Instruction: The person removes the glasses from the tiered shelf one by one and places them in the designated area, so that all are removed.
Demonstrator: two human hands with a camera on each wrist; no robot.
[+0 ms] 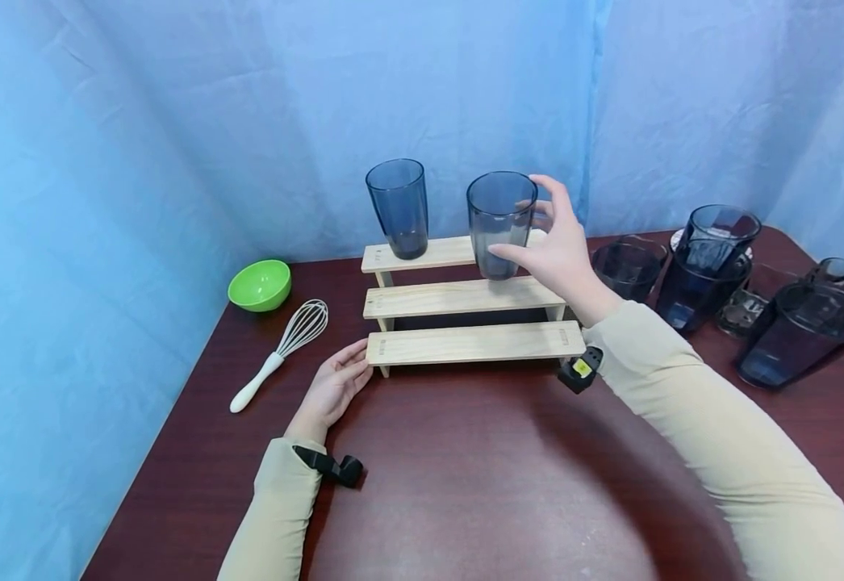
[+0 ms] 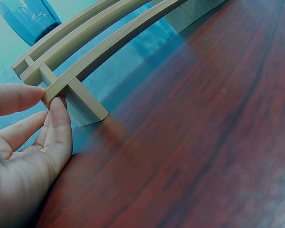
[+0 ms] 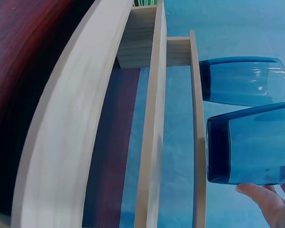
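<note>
Part of the right hand (image 1: 556,246) is hidden behind the tumbler (image 1: 500,224) it holds: thumb and fingers are curled round the smoky, translucent wall, and in the right wrist view only fingertips (image 3: 265,202) are seen below the glass (image 3: 249,145). From the head view it cannot be told whether the base is resting on the top shelf or is held just above it; in the right wrist view it appears clear of the shelf edge. A second tumbler (image 1: 398,207) of the same tapered, faceted shape stands upright on the far top tier, to the left.

The stepped rack (image 1: 465,303) is made of pale, unfinished wood, with three flat planks rising toward the far side. Its near-left corner is pinched by the left hand (image 1: 331,391), thumb above and fingers (image 2: 61,123) below the lowest plank (image 2: 85,71).

On the right, a cluster of dark tumblers (image 1: 712,266) is cut off partly by the frame edge; their number is hard to make out. A glossy green bowl (image 1: 259,284) and a wire whisk (image 1: 280,351) with a white handle lie to the left on the reddish wood-grain table (image 1: 465,484).
</note>
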